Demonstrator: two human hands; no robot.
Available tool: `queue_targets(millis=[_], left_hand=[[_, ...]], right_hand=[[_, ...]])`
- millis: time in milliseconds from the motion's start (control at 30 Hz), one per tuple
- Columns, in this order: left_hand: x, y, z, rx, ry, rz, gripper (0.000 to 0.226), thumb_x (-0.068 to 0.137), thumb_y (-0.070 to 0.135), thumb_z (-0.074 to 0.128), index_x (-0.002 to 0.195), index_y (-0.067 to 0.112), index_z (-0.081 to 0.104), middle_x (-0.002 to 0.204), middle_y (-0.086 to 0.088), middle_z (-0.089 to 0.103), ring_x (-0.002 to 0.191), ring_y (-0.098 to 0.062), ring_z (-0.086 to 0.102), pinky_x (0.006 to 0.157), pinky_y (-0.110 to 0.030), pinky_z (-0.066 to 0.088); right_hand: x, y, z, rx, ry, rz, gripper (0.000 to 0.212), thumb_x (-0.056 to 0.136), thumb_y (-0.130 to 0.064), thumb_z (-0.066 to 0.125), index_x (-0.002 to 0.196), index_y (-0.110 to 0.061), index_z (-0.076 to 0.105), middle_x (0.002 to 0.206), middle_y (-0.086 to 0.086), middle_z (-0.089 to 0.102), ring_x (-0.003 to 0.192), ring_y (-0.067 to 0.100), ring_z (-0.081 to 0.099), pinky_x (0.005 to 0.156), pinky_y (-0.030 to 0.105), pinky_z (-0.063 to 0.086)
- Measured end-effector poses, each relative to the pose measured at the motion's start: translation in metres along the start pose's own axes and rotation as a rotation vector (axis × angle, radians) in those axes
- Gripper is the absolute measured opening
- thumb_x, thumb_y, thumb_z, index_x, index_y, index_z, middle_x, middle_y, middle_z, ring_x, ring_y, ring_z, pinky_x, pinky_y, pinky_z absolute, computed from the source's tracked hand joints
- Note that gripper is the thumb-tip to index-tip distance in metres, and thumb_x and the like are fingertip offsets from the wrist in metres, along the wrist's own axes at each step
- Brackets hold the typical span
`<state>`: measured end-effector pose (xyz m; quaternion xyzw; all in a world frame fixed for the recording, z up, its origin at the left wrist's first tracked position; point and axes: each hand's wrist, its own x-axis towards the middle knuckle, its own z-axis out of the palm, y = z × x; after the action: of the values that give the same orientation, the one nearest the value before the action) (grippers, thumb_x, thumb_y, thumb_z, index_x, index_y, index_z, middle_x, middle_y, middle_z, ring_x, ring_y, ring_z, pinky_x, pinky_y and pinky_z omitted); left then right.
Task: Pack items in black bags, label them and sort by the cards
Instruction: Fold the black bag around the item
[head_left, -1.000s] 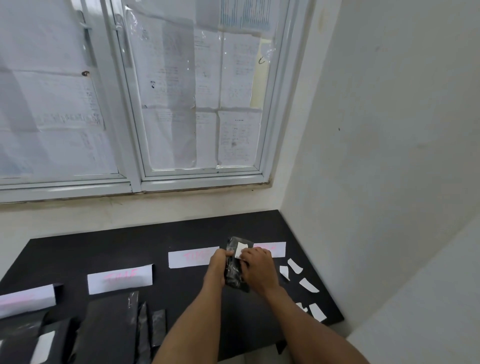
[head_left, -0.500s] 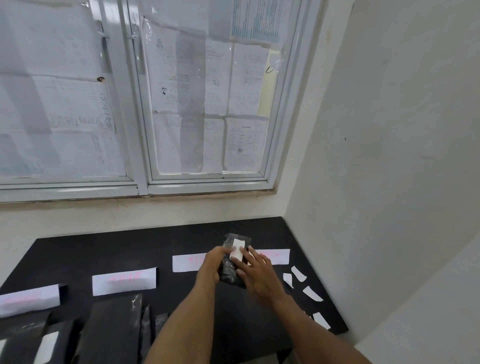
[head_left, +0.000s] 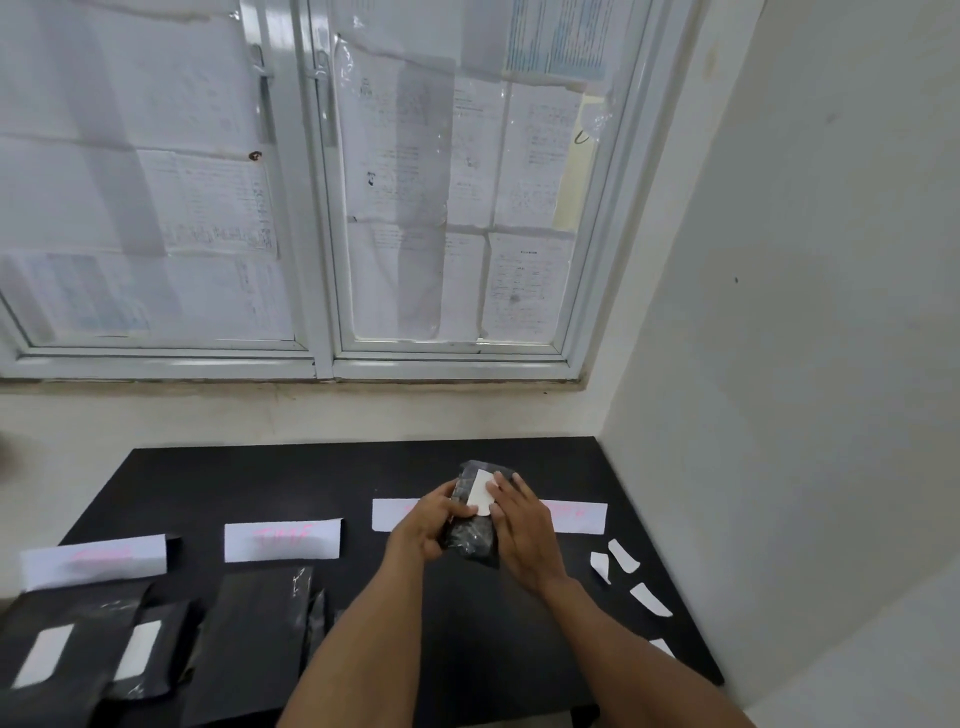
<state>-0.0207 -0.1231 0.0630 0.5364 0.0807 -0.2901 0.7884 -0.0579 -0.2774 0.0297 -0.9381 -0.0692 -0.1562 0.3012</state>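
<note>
- Left hand (head_left: 428, 526) curls its fingers round the black bag (head_left: 470, 541), toward the bench's (head_left: 260, 483) far-right corner.
- Right hand (head_left: 522, 526) fingers, straight, press its white label (head_left: 480, 493).

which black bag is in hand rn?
The small crinkly bag at centre-right: the left hand grips it and the right hand presses a white label onto it. The other bags lie flat at left, untouched.

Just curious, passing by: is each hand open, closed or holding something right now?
Left hand: closed, gripping the black bag.
Right hand: open, pressing the white label flat onto that bag.
</note>
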Motion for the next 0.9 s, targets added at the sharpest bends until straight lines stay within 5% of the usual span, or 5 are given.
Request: queue_targets(millis=[267,567,700,767,900], left_hand=[[-0.001,-0.005,-0.009,-0.044,0.136,-0.076,0.039,0.079,0.009,0.066,0.118,0.01,0.062,0.107,-0.019,0.069,0.089,-0.035,0.068,0.077,-0.042,0.058],[-0.003,-0.009,-0.039,-0.044,0.54,-0.046,0.038,0.067,0.03,0.084,0.089,0.004,0.068,0.084,-0.016,0.073,0.077,-0.03,0.071,0.069,-0.038,0.06],[-0.024,-0.006,-0.081,-0.094,0.632,-0.029,0.034,0.072,0.028,0.079,0.091,0.003,0.067,0.088,-0.018,0.073,0.078,-0.033,0.07,0.067,-0.037,0.059],[-0.04,-0.002,-0.114,-0.115,0.687,-0.03,0.03,0.074,0.024,0.076,0.094,0.002,0.068,0.092,-0.019,0.072,0.087,-0.036,0.07,0.082,-0.045,0.058],[-0.081,0.002,-0.2,-0.057,0.797,-0.069,0.013,0.075,0.004,0.063,0.087,-0.002,0.067,0.09,-0.022,0.067,0.076,-0.033,0.063,0.078,-0.042,0.052]], right_hand=[[0.017,0.006,0.0,-0.165,-0.24,-0.022,0.063,0.096,-0.058,0.033,0.152,-0.033,0.018,0.162,0.0,-0.011,0.15,0.024,-0.005,0.119,0.045,0.016],[0.022,-0.015,0.034,-0.027,-0.438,-0.078,0.071,0.093,-0.059,0.038,0.152,-0.036,0.006,0.162,0.001,-0.014,0.144,0.026,0.027,0.11,0.043,0.038],[0.023,-0.048,0.072,0.199,-0.452,0.024,0.086,0.089,-0.055,0.052,0.153,-0.03,0.001,0.155,0.0,0.033,0.134,0.014,0.045,0.104,0.028,0.04],[0.021,-0.074,0.099,0.325,-0.47,0.122,0.092,0.085,-0.047,0.064,0.154,-0.023,0.007,0.109,-0.01,0.067,0.096,-0.002,0.063,0.081,0.01,0.046],[0.01,-0.142,0.174,0.446,-0.542,0.238,0.058,0.08,-0.022,0.072,0.134,-0.017,0.05,0.079,-0.015,0.067,0.077,-0.001,0.065,0.064,0.002,0.043]])
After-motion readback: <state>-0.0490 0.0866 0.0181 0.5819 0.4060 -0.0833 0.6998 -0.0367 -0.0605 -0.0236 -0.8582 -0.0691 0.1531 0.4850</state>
